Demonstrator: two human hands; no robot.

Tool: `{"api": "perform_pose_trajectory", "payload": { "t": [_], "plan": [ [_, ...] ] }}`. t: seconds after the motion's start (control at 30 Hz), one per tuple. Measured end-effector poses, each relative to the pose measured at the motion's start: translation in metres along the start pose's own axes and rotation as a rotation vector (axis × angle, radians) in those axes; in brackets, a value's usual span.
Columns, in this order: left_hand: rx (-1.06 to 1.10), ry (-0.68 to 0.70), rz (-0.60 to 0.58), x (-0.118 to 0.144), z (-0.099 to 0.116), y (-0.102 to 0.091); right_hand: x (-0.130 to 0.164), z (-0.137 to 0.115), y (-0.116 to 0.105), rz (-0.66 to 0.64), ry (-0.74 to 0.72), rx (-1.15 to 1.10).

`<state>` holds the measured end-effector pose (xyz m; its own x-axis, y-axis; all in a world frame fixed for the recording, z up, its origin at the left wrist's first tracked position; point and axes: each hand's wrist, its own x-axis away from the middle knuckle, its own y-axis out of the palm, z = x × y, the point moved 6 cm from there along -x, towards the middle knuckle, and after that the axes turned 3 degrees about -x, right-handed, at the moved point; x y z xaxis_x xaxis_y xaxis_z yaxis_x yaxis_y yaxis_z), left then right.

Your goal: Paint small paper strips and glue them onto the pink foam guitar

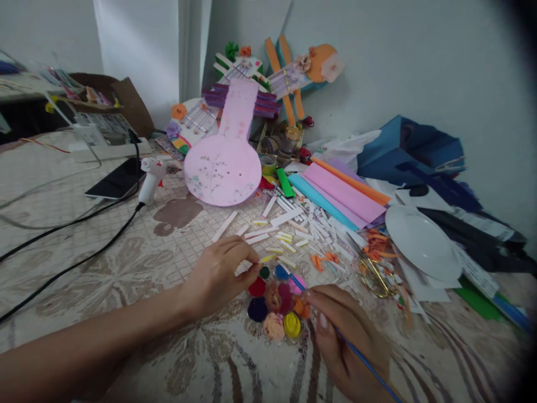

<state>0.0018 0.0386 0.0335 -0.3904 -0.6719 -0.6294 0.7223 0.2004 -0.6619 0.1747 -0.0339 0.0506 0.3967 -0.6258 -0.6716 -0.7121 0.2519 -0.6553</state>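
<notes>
My right hand [352,336] grips a blue-handled paintbrush [297,281], its tip at the upper edge of a round paint palette [272,296] near the blue well. Red, dark blue, peach, yellow, orange, pink and green show in the other wells. Between the thumb and forefinger of my left hand [224,274] is a small strip [268,258] with yellow on it, held just above the palette. Several similar strips [286,245], some partly yellow and some white, lie on the tablecloth beyond the palette.
A pink guitar-shaped cutout [222,170] leans at the back among decorated craft pieces. At left are a white glue gun [151,179] with a black cord and a phone [113,179]. Coloured paper sheets [335,190], a white plate [423,240] and gold scissors [380,277] lie at right.
</notes>
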Motion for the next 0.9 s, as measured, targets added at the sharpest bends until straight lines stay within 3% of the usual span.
{"api": "perform_pose_trajectory", "payload": {
  "t": [0.17, 0.33, 0.53, 0.9],
  "plan": [
    [0.001, 0.002, 0.002, -0.002, 0.000, 0.000, 0.000, -0.005, 0.003, -0.042, -0.036, -0.007],
    [-0.021, -0.016, 0.003, -0.003, -0.003, -0.001, -0.007, 0.003, -0.002, 0.016, 0.042, -0.025],
    [-0.050, -0.060, 0.022, -0.005, -0.012, -0.003, -0.020, 0.008, 0.003, 0.019, 0.017, -0.075],
    [-0.054, -0.062, -0.011, -0.004, -0.010, -0.002, -0.005, 0.009, 0.008, 0.015, 0.010, 0.064]
  ]
}}
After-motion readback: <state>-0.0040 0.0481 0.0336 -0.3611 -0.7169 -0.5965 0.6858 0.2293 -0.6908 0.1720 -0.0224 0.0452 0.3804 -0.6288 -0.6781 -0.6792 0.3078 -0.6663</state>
